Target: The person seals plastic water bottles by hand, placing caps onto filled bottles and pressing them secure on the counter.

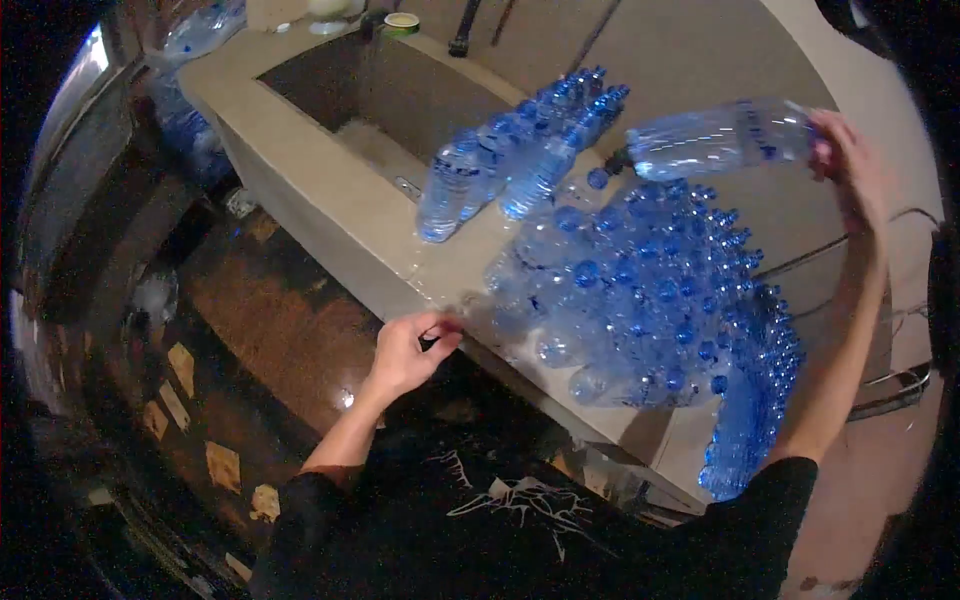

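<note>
My right hand (847,165) is closed around the base end of a clear plastic water bottle (715,140). The bottle is held nearly level, neck to the left, above a large cluster of bottles. My left hand (405,352) hovers by the front edge of the counter, fingers curled and thumb close to the forefinger. Whether something small sits in that pinch, I cannot tell. Several clear bottles with blue caps (640,290) stand packed together on the counter, some tilted. Beyond them is a narrower group of filled-looking bottles (470,180).
A sink basin (300,80) is set into the pale counter (375,235) at the back left. A small round tin (401,22) rests on its far rim. The floor (270,300) left of the counter is brown and shiny, with scraps (223,467) on it.
</note>
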Action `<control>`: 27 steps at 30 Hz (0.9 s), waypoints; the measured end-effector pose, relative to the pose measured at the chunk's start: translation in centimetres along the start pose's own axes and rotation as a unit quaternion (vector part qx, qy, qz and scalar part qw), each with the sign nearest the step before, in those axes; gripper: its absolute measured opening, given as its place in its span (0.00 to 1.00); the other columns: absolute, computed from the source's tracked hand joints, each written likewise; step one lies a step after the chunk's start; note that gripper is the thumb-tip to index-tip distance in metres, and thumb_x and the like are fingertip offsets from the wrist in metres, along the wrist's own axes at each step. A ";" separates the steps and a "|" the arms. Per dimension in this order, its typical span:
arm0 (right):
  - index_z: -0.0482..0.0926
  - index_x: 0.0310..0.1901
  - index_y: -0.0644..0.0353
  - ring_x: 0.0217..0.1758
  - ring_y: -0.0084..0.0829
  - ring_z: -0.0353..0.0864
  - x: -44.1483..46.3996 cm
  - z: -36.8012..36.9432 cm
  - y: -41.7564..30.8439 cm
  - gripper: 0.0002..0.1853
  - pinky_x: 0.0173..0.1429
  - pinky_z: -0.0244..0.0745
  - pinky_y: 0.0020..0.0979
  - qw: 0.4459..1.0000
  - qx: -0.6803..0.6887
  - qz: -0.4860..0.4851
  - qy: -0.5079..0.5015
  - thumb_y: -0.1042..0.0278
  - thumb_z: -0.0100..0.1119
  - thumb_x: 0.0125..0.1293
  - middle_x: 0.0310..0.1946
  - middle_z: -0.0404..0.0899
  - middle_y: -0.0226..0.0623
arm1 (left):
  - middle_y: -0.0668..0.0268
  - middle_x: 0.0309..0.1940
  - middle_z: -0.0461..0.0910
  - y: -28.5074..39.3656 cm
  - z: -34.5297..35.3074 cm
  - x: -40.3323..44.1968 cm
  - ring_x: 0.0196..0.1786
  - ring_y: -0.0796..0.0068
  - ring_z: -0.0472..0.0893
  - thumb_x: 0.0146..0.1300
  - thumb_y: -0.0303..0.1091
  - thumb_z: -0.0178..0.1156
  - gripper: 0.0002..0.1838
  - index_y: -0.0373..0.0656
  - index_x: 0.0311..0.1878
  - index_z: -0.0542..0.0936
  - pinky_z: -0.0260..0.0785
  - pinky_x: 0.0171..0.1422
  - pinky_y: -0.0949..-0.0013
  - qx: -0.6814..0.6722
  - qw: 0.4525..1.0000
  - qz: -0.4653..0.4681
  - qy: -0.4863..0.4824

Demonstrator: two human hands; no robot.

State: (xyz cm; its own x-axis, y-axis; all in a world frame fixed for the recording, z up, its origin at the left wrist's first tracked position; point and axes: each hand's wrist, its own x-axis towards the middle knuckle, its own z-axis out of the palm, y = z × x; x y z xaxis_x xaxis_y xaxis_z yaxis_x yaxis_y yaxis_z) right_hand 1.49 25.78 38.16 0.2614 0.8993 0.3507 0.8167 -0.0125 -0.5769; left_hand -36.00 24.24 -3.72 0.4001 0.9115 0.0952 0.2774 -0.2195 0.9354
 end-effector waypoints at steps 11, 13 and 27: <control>0.82 0.29 0.68 0.25 0.29 0.81 1.3 28.3 2.8 0.18 0.34 0.75 0.33 0.961 -0.218 -0.079 -0.148 0.57 0.72 0.52 0.20 0.81 0.41 | 0.63 0.42 0.86 -7.1 -3.0 -2.3 0.41 0.64 0.86 0.59 0.37 0.68 0.11 0.47 0.45 0.86 0.77 0.46 0.65 0.009 1.000 -0.021 0.004; 0.82 0.29 0.69 0.25 0.34 0.82 1.1 30.2 4.1 0.20 0.35 0.76 0.35 0.964 -0.227 -0.090 -0.108 0.56 0.72 0.51 0.19 0.80 0.46 | 0.63 0.42 0.86 -7.7 -3.3 -2.5 0.41 0.64 0.86 0.59 0.36 0.68 0.11 0.47 0.45 0.85 0.77 0.46 0.65 0.009 0.999 -0.030 0.007; 0.82 0.42 0.65 0.40 0.42 0.85 -0.1 22.1 6.2 0.19 0.48 0.79 0.37 0.938 -0.273 -0.090 -0.192 0.63 0.71 0.51 0.36 0.85 0.48 | 0.62 0.39 0.87 -3.9 -2.2 -2.5 0.40 0.69 0.87 0.57 0.33 0.70 0.13 0.45 0.46 0.85 0.76 0.45 0.69 0.012 0.997 -0.075 -0.024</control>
State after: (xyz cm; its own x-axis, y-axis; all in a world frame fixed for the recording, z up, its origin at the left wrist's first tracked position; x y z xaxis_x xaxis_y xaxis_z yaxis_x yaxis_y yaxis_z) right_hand -4.82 35.30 18.27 -0.0255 0.9982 0.0546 0.9991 0.0274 -0.0336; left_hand -39.97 23.54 -6.88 0.3939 0.9170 -0.0624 0.3576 -0.0903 0.9295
